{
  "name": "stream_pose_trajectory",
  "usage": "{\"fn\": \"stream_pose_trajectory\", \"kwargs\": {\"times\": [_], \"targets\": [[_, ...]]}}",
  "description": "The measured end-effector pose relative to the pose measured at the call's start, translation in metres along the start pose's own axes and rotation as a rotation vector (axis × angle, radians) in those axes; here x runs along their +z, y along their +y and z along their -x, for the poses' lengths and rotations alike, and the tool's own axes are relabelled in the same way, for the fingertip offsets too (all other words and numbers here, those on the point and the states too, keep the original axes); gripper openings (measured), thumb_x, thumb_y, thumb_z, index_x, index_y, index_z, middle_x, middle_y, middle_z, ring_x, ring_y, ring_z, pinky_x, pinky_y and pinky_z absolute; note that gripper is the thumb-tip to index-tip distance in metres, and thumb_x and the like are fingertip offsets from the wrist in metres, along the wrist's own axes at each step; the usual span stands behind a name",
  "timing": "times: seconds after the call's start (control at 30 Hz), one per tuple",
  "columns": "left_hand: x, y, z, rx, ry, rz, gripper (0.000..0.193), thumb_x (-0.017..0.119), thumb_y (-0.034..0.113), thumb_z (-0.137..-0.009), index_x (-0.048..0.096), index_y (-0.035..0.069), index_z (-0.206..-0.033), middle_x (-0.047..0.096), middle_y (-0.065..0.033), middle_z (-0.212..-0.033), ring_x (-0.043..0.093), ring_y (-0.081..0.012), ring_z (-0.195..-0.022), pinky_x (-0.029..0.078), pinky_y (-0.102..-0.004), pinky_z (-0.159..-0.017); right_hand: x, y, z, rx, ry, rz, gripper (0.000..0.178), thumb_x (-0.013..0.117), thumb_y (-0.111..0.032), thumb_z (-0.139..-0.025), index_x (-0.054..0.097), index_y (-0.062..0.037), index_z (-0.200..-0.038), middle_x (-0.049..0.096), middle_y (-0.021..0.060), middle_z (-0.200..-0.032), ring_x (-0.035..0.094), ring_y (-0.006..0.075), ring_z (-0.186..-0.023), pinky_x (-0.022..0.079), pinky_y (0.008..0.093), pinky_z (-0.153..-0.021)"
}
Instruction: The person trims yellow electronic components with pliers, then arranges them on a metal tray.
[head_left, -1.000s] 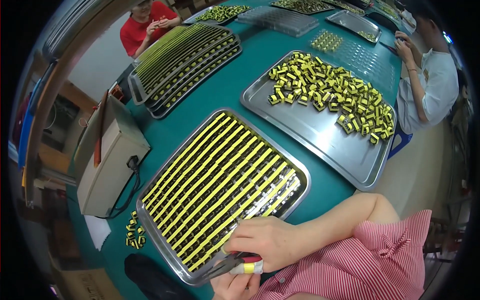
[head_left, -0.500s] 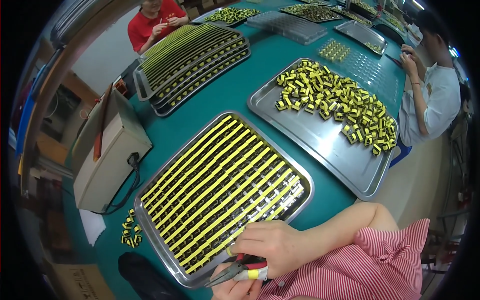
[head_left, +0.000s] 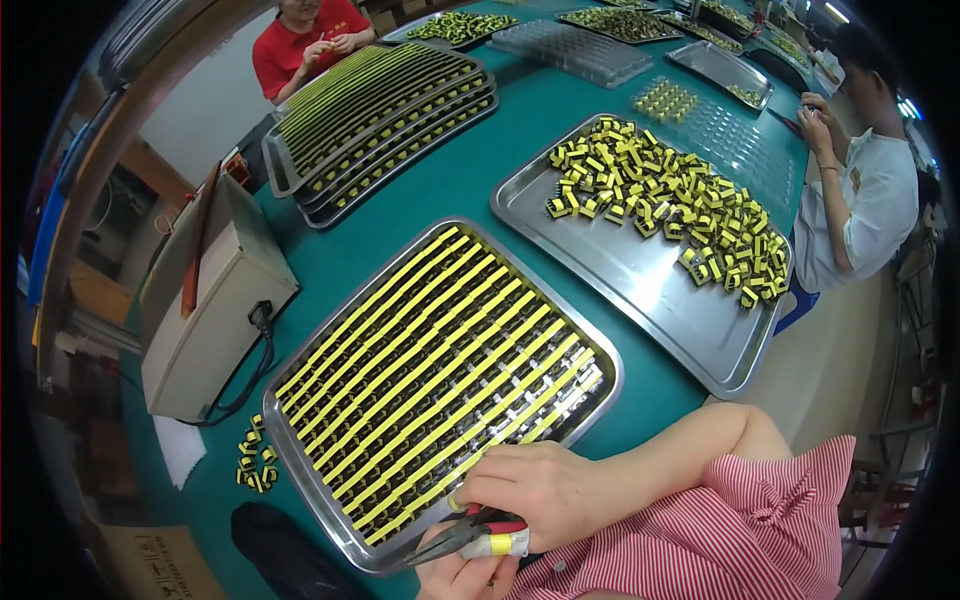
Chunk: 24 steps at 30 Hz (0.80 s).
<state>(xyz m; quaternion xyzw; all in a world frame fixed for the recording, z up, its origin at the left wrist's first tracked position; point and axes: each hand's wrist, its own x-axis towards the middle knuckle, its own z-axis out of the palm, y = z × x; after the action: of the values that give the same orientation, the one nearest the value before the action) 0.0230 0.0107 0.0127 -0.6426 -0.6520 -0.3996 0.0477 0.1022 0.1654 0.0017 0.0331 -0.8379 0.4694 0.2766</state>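
Observation:
Needle-nose pliers [head_left: 447,543] with a red handle and a white-and-yellow wrapped part lie in my right hand [head_left: 540,490], whose fingers are closed. A small bit of yellow shows at its fingertips, over the near edge of a metal tray [head_left: 610,400]. Below the pliers, at the lower edge, is my left hand [head_left: 462,578], partly cut off. Its fingers are curled; what they hold is hidden. Rows of small yellow-topped black components [head_left: 420,375] fill the tray.
A second metal tray [head_left: 600,270] at the right bears a heap of loose components. Stacked full trays [head_left: 400,130] stand far left, near a beige box-shaped device [head_left: 225,310] with a black cable. Loose components [head_left: 255,460] and a dark cloth-like item [head_left: 285,550] lie left. Two people sit beyond.
The view has shifted slightly, so the trays appear a little further left. Both hands stay by the near tray edge, with the pliers still in my right hand.

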Motion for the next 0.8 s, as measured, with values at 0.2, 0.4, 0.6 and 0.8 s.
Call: {"fn": "stream_pose_trajectory", "kwargs": {"times": [0.2, 0.4, 0.6, 0.8], "targets": [[0.0, 0.0, 0.003, 0.011, 0.023, -0.028, 0.02, 0.07, 0.009, -0.071, 0.065, 0.004, -0.089, 0.059, -0.0163, -0.094, 0.059, -0.0341, -0.081, 0.048, -0.0403, -0.072, 0.0, -0.001, -0.001, 0.058, -0.081, -0.055, 0.03, 0.068, -0.022, -0.068, 0.053, -0.0048, -0.087, 0.054, 0.0095, -0.08, 0.056, 0.0274, -0.075, 0.048, 0.036, -0.062], [0.002, -0.002, 0.005, -0.006, -0.001, -0.081, 0.022, 0.069, 0.008, -0.065, 0.063, 0.004, -0.086, 0.059, -0.0133, -0.088, 0.057, -0.0332, -0.076, 0.047, -0.039, -0.067, 0.001, 0.0, -0.004, 0.003, -0.031, -0.056, 0.03, 0.07, -0.014, -0.066, 0.054, -0.0046, -0.089, 0.054, 0.0084, -0.077, 0.056, 0.0275, -0.07, 0.047, 0.0336, -0.058], [0.011, -0.007, 0.0, 0.067, 0.037, 0.024, 0.017, 0.065, 0.007, -0.069, 0.059, 0.004, -0.084, 0.054, -0.009, -0.077, 0.051, -0.0262, -0.065, 0.044, -0.0338, -0.061, -0.001, 0.012, -0.007, -0.061, 0.061, 0.001, 0.035, 0.067, -0.005, -0.06, 0.054, -0.0032, -0.091, 0.056, 0.0097, -0.083, 0.056, 0.0282, -0.077, 0.047, 0.0347, -0.065], [0.006, -0.008, -0.001, 0.099, 0.068, 0.033, 0.015, 0.064, 0.007, -0.07, 0.058, 0.003, -0.084, 0.054, -0.0082, -0.075, 0.051, -0.0252, -0.064, 0.043, -0.0327, -0.058, -0.021, -0.005, -0.022, -0.059, -0.112, 0.191, 0.022, 0.066, -0.008, -0.064, 0.055, -0.0034, -0.083, 0.055, 0.0128, -0.083, 0.054, 0.0316, -0.082, 0.045, 0.0399, -0.071]]}}
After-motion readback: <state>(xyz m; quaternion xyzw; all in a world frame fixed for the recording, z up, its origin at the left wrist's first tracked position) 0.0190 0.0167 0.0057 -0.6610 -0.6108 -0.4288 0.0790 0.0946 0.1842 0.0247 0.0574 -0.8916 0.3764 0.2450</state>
